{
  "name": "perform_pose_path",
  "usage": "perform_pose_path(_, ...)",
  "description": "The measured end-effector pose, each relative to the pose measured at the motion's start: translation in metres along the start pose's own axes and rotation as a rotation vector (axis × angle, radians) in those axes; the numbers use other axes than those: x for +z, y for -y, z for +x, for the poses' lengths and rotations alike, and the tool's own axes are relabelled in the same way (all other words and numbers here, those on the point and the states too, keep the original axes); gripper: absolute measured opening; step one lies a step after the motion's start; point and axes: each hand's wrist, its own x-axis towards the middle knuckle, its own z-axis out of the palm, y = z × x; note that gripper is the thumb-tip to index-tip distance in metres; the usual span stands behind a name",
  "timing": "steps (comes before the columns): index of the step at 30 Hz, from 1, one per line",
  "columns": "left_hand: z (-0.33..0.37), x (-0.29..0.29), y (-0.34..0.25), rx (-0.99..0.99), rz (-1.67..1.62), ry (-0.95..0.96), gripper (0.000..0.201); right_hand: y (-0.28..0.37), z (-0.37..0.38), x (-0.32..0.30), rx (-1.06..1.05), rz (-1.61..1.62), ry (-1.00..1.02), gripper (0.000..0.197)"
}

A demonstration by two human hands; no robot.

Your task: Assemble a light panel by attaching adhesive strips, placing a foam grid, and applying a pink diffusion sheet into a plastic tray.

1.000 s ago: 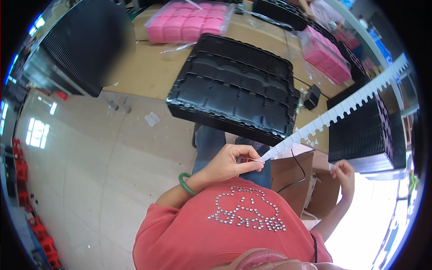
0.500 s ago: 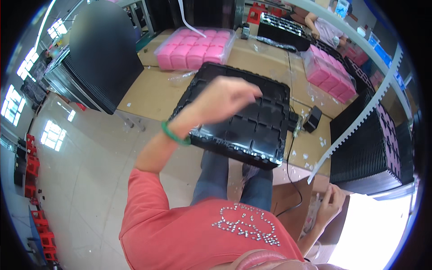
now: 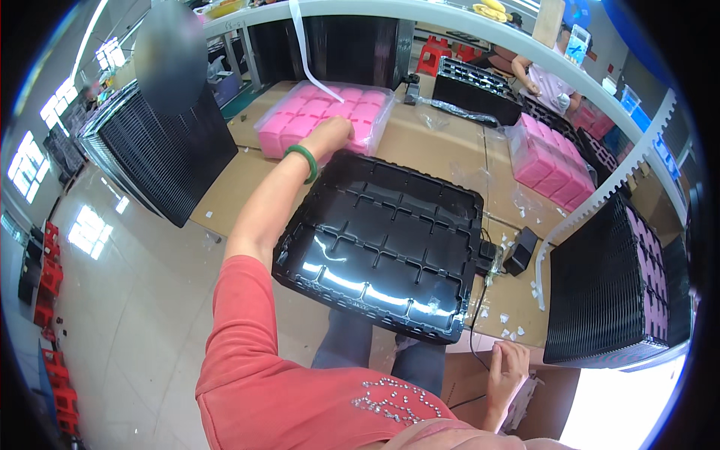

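A black plastic tray [image 3: 375, 247] with a grid of shallow compartments lies in front of me, its near edge over my legs. Just beyond its far left corner, my left hand [image 3: 330, 136] reaches to the near side of a block of pink pieces [image 3: 300, 116] in clear plastic. The fingers of that hand are bent down among the pink pieces; what they pinch is hidden. My right hand [image 3: 510, 375] is raised at the table's near edge, right of the tray, fingers loosely bent and nothing visible in them.
Tall stacks of black trays stand at left [image 3: 161, 150] and right [image 3: 600, 292]. Another pink block [image 3: 551, 161] lies at the back right. A black adapter [image 3: 521, 251], cable and white scraps lie beside the tray. A white toothed strip [image 3: 600, 196] hangs at right. Another person works beyond.
My left hand has moved from over the tray out to the pink block. The tray sits lower in the view, and my right hand appears further left.
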Motion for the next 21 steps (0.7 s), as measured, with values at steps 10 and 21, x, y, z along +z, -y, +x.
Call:
perform_pose_path(10, 0.009, -0.019, 0.009, -0.002, -0.108, 0.111, 0.016, -0.003, 0.005, 0.002, -0.028, 0.054, 0.058, 0.005)
perform_pose_path(21, 0.033, -0.04, 0.006, -0.178, -0.262, -0.422, 0.018, -0.002, 0.019, -0.004, -0.032, 0.072, 0.128, 0.005)
